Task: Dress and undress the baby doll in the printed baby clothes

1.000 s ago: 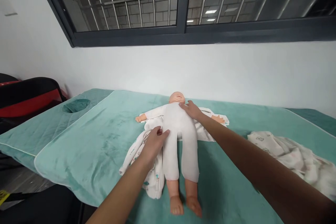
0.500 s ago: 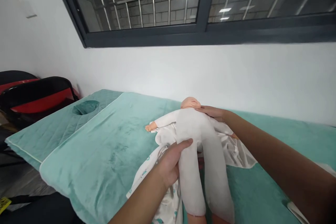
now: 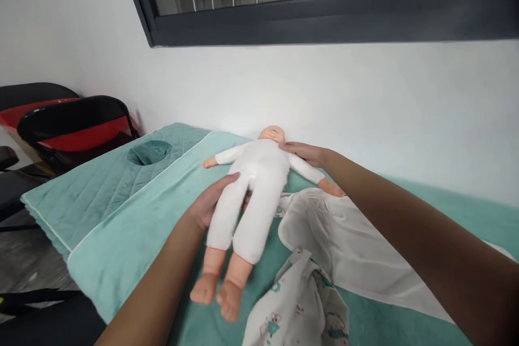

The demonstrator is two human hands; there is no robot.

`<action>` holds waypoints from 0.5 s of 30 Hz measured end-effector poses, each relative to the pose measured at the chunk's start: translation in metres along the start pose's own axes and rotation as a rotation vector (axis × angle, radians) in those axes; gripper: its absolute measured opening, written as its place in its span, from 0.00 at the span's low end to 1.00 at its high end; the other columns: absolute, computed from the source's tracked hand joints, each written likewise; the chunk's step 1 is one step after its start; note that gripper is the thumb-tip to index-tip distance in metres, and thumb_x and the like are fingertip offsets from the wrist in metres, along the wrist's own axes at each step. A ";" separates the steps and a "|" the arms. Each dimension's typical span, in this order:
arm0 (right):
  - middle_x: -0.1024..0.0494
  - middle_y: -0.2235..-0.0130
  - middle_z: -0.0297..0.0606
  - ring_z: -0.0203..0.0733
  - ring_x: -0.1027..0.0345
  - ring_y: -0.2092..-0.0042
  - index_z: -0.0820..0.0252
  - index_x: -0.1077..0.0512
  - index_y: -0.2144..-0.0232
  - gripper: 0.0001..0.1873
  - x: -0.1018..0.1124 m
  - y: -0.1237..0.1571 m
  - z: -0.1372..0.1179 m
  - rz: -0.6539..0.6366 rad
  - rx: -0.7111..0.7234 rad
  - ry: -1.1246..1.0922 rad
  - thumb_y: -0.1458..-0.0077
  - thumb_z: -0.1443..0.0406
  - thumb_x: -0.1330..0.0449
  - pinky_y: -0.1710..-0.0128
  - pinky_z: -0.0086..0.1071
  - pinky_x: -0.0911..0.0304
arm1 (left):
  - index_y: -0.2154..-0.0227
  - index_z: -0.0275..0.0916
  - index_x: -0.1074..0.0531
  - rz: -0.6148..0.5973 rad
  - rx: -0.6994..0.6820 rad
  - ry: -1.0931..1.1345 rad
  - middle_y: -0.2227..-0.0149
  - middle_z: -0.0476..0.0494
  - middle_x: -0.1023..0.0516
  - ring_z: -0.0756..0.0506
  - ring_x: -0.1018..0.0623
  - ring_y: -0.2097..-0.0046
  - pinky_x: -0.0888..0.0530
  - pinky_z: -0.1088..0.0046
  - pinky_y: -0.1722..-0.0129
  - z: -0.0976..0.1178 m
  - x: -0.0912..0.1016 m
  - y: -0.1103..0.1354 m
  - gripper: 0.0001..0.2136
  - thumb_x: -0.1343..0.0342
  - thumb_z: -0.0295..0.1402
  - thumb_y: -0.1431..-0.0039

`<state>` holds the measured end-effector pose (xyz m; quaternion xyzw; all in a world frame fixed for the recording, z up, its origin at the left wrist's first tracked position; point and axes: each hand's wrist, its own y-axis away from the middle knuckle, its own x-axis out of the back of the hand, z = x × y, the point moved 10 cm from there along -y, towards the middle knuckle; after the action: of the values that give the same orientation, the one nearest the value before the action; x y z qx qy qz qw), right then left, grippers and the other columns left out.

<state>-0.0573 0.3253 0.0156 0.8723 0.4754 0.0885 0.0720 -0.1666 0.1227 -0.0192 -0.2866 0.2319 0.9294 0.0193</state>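
A baby doll (image 3: 261, 165) with a white cloth body and bare plastic head, hands and feet lies face up above the green bed, legs toward me. My left hand (image 3: 214, 194) grips its hip and thigh on the left, thumb on top, with fingertips showing between the legs. At the doll's neck and shoulder is my right hand (image 3: 304, 152), its fingers partly hidden behind the doll. A white baby garment with printed figures (image 3: 300, 308) lies crumpled to the right of the feet, beside a plain white cloth (image 3: 360, 243).
The green padded bed (image 3: 121, 259) stands against a white wall under a dark-framed window (image 3: 284, 16). A round face hole (image 3: 150, 152) is at its left end. Black and red chairs (image 3: 81, 130) stand farther left.
Both hands have carried the doll leftward, off the white cloth and the printed garment, which now lie to its right. The camera view has tilted down.
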 end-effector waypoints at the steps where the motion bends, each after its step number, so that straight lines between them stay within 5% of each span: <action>1: 0.26 0.45 0.44 0.46 0.29 0.47 0.60 0.33 0.44 0.25 -0.002 -0.010 0.003 -0.008 0.008 0.002 0.40 0.55 0.41 0.43 0.38 0.34 | 0.59 0.27 0.25 0.031 -0.001 -0.007 0.69 0.37 0.19 0.42 0.20 0.66 0.23 0.64 0.61 0.003 0.012 -0.004 0.22 0.50 0.45 0.38; 4: 0.28 0.43 0.47 0.47 0.30 0.46 0.61 0.35 0.42 0.29 0.003 -0.031 0.010 0.036 0.032 0.044 0.42 0.55 0.38 0.44 0.38 0.33 | 0.59 0.29 0.25 0.088 0.001 -0.023 0.67 0.36 0.18 0.39 0.20 0.65 0.23 0.61 0.62 0.008 0.039 -0.012 0.20 0.47 0.44 0.40; 8: 0.33 0.40 0.49 0.48 0.31 0.48 0.60 0.40 0.39 0.40 0.042 -0.028 0.024 0.345 -0.037 0.391 0.46 0.46 0.39 0.50 0.39 0.31 | 0.60 0.30 0.24 0.099 -0.039 -0.064 0.67 0.37 0.18 0.39 0.20 0.63 0.22 0.62 0.62 0.015 0.059 -0.014 0.17 0.42 0.41 0.44; 11: 0.29 0.43 0.48 0.46 0.30 0.51 0.60 0.34 0.45 0.36 0.063 0.011 0.037 0.479 -0.138 0.747 0.42 0.40 0.51 0.56 0.34 0.32 | 0.62 0.31 0.24 0.165 -0.164 -0.129 0.70 0.40 0.19 0.40 0.20 0.64 0.23 0.65 0.64 0.024 0.071 -0.004 0.16 0.38 0.39 0.48; 15: 0.21 0.63 0.49 0.45 0.29 0.64 0.65 0.27 0.64 0.37 0.076 0.107 0.063 0.503 -0.306 0.959 0.38 0.42 0.62 0.64 0.34 0.35 | 0.62 0.33 0.24 0.334 -0.366 -0.224 0.69 0.42 0.19 0.40 0.20 0.64 0.24 0.66 0.64 0.035 0.079 0.026 0.17 0.36 0.38 0.53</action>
<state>0.0846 0.3296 -0.0171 0.8006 0.2138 0.5576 -0.0497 -0.2554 0.1072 -0.0255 -0.1384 0.1006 0.9720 -0.1609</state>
